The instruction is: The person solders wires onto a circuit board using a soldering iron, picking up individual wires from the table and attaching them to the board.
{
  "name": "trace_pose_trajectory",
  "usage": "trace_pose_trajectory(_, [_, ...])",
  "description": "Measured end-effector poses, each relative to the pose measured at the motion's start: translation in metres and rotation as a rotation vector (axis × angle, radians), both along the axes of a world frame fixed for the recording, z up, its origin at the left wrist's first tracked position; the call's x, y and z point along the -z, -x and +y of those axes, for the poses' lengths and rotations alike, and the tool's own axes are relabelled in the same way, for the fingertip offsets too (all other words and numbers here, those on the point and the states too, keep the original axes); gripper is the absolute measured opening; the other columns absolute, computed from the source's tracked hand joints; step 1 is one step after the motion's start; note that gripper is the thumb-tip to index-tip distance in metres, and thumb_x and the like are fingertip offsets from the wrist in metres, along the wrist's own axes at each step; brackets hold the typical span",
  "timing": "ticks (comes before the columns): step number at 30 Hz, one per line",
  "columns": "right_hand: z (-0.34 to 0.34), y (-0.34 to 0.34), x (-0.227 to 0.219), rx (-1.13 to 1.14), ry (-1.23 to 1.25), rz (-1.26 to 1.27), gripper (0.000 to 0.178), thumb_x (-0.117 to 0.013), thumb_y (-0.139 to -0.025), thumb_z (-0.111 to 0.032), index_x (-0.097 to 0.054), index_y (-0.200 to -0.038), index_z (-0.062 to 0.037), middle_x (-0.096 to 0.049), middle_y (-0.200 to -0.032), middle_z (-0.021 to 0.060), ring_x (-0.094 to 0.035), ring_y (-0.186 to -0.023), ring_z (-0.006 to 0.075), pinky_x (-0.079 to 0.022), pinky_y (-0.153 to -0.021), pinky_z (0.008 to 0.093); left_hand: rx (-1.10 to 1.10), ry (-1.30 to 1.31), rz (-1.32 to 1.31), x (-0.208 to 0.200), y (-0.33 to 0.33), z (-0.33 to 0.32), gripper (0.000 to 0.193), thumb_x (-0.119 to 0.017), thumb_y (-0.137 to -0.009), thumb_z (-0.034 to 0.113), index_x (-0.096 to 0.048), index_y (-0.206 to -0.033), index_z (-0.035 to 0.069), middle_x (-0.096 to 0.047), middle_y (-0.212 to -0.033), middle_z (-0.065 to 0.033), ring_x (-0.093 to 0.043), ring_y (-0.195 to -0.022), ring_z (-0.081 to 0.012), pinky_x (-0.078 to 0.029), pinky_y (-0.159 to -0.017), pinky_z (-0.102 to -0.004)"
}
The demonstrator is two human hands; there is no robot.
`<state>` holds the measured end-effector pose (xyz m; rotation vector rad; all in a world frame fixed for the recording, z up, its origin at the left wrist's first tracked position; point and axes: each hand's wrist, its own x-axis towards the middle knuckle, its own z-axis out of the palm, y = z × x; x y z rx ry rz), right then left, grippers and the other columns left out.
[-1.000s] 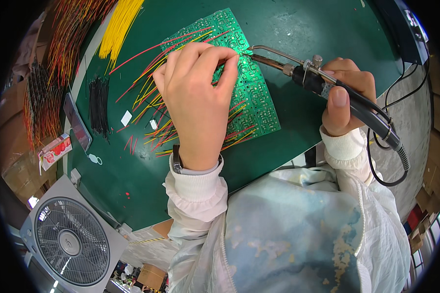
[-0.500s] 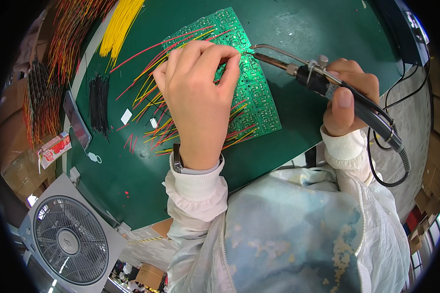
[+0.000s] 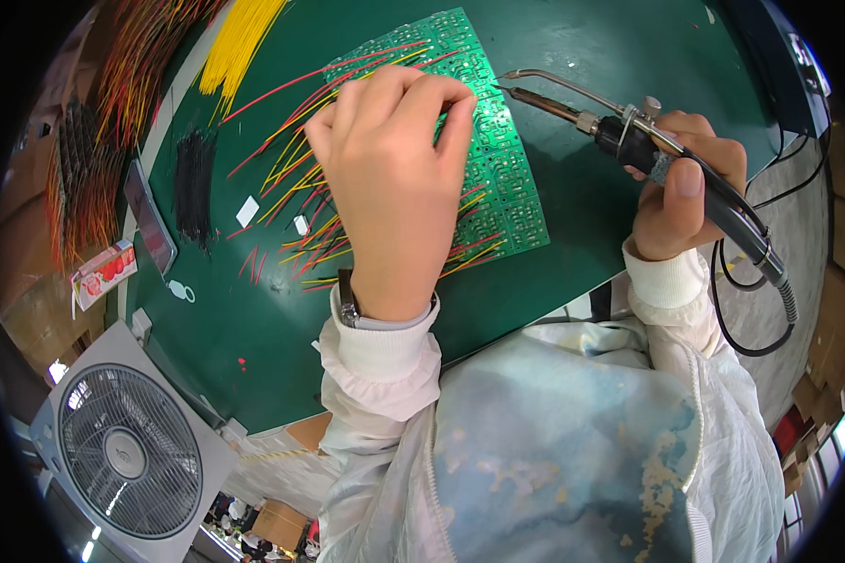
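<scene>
A green circuit board (image 3: 509, 188) lies on the table, with red, yellow and black wires (image 3: 286, 169) fanning out to its left. Over its middle is my left hand (image 3: 394, 159), thumb and forefinger pinched together near the board's upper right part; what sits between the fingertips is hidden. My right hand (image 3: 685, 188) grips a black-handled soldering iron (image 3: 629, 141). A thin metal tube (image 3: 573, 86) is clamped along the iron and ends beside its tip. That tip is just off the board's right edge, to the right of my left fingertips.
Bundles of yellow wires (image 3: 239, 47), black wires (image 3: 194, 188) and red-orange wires (image 3: 141, 75) lie to the left. A phone (image 3: 150, 218), a small carton (image 3: 103, 274) and a box fan (image 3: 127, 450) are along the left side. The iron's cable (image 3: 723, 319) loops at the right.
The soldering iron's tip has drawn back to the right, from the board's edge to just beyond it. My left hand stays pinched over the board. The whole view has shifted slightly.
</scene>
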<state>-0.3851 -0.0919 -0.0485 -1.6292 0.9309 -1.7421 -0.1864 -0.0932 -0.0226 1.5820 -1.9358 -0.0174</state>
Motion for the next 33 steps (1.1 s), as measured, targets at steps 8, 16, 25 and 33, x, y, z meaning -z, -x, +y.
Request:
trace_pose_trajectory(8, [0.001,0.000,-0.003,0.015,-0.028,-0.007,0.025,-0.056,-0.086,-0.020,-0.046,-0.086,0.0031,-0.057,-0.072,0.0162,-0.049,-0.052,0.0127,-0.042,-0.049,0.0247,-0.135,0.010,0.158,-0.044,-0.035,0.019,0.013,-0.067,-0.074,0.007,-0.062,-0.086,0.004,-0.059,-0.080,-0.0059,-0.055,-0.075,-0.0214,-0.042,-0.073,-0.0322])
trace_pose_trajectory(16, [0.000,-0.003,-0.006,-0.020,-0.022,-0.003,0.025,-0.055,-0.087,-0.021,-0.046,-0.086,0.0029,-0.057,-0.072,0.0162,-0.049,-0.051,0.0129,-0.041,-0.047,0.0242,-0.499,-0.377,0.012,-0.040,-0.140,0.074,0.011,-0.063,-0.077,0.002,-0.062,-0.088,0.001,-0.059,-0.078,-0.0068,-0.055,-0.067,-0.0162,-0.044,-0.065,-0.0270])
trace_pose_trajectory(25, [0.002,-0.006,-0.010,0.064,-0.059,0.009,0.029,-0.051,-0.081,-0.024,-0.047,-0.083,0.0039,-0.054,-0.070,0.0189,-0.048,-0.046,0.0166,-0.038,-0.041,0.0244,-0.341,-0.208,-0.302,-0.012,-0.148,0.074,0.008,-0.059,-0.081,0.004,-0.057,-0.088,0.003,-0.055,-0.082,-0.0090,-0.053,-0.073,-0.0217,-0.043,-0.064,-0.0316])
trace_pose_trajectory(33, [0.002,-0.005,-0.009,0.061,-0.058,0.020,0.030,-0.052,-0.079,-0.025,-0.047,-0.082,0.0039,-0.055,-0.070,0.0192,-0.049,-0.047,0.0162,-0.039,-0.041,0.0243,-0.348,-0.317,-0.082,-0.019,-0.155,0.075,0.006,-0.056,-0.084,0.006,-0.054,-0.087,0.001,-0.055,-0.081,-0.0097,-0.054,-0.077,-0.0242,-0.041,-0.070,-0.0348])
